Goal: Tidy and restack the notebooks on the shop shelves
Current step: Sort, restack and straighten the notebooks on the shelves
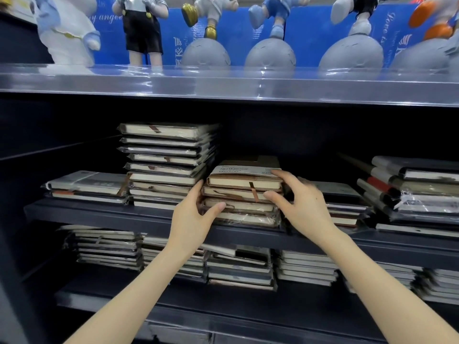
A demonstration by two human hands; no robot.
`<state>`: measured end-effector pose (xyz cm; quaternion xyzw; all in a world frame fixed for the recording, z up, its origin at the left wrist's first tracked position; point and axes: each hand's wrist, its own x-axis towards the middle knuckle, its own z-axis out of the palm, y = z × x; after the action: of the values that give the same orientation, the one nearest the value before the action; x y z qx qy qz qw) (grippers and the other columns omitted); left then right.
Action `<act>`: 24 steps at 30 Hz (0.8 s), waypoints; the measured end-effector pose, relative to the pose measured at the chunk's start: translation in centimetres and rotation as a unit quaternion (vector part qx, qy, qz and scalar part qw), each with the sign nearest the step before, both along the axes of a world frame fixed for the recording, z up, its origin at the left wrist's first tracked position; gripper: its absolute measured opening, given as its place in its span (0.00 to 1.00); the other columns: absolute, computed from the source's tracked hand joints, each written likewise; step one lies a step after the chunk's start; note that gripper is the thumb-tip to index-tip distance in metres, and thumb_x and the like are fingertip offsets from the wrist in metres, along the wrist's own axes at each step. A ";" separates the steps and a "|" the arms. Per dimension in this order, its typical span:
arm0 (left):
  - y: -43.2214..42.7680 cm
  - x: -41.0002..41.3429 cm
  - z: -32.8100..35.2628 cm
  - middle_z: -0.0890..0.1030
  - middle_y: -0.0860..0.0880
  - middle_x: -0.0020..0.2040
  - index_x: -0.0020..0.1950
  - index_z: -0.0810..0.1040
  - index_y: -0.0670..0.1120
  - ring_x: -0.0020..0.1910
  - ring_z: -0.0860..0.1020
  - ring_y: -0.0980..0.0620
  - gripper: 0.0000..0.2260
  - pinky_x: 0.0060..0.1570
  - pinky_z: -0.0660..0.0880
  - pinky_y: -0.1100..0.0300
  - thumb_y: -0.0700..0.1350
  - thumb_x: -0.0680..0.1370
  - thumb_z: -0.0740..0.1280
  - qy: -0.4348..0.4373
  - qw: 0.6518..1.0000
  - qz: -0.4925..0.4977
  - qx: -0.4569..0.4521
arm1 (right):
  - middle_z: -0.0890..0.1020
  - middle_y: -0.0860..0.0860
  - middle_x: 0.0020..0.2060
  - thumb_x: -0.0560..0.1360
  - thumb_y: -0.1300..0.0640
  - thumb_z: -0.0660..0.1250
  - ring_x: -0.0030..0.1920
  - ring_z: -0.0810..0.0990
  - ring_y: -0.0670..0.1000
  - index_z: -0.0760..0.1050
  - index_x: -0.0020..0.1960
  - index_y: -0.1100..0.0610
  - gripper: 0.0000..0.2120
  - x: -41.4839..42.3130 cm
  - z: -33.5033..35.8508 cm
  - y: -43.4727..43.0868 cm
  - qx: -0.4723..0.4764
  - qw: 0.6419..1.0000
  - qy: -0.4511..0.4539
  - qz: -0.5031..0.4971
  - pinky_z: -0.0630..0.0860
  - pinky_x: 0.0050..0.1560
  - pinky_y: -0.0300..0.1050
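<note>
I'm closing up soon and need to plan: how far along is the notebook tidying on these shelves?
Seemingly done: the tall stack on the middle shelf stands roughly aligned. In hand: the left hand and right hand grip the brown notebook stack from both sides, apparently squaring it. Left: the heap at the right end lies skewed, and the lower-shelf stacks look uneven.

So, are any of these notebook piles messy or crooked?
Yes. The brown stack held between the left hand and right hand is uneven, its edges not lined up. The pile at far right slumps at a slant.
</note>
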<state>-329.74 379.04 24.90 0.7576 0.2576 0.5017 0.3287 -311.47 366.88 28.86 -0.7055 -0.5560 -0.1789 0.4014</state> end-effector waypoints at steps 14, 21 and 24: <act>-0.1 0.7 -0.5 0.75 0.66 0.50 0.60 0.71 0.53 0.50 0.74 0.74 0.18 0.50 0.69 0.76 0.42 0.73 0.72 -0.054 0.998 0.027 -0.006 | 0.83 0.54 0.52 0.74 0.45 0.67 0.55 0.79 0.56 0.67 0.70 0.44 0.25 1.2 -0.1 -0.3 -0.028 0.998 0.036 0.048 0.64 0.55 0.34; 0.2 0.4 -0.5 0.75 0.61 0.55 0.69 0.69 0.48 0.53 0.72 0.71 0.24 0.54 0.68 0.75 0.42 0.74 0.71 -0.058 0.998 -0.003 -0.024 | 0.73 0.45 0.28 0.79 0.46 0.60 0.28 0.71 0.43 0.61 0.73 0.52 0.25 -1.0 -0.5 0.2 -0.044 0.998 -0.042 -0.020 0.69 0.37 0.42; 0.1 0.4 -0.6 0.74 0.64 0.53 0.70 0.68 0.46 0.52 0.72 0.72 0.25 0.53 0.68 0.77 0.41 0.74 0.71 -0.066 0.998 0.002 -0.019 | 0.69 0.41 0.28 0.78 0.46 0.63 0.28 0.68 0.40 0.58 0.74 0.52 0.29 -1.4 -0.7 0.2 -0.052 0.998 -0.030 -0.010 0.65 0.32 0.32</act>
<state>-329.30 379.16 24.34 0.7157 0.2461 0.5463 0.3590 -312.88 367.07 28.13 -0.7253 -0.5695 -0.1742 0.3454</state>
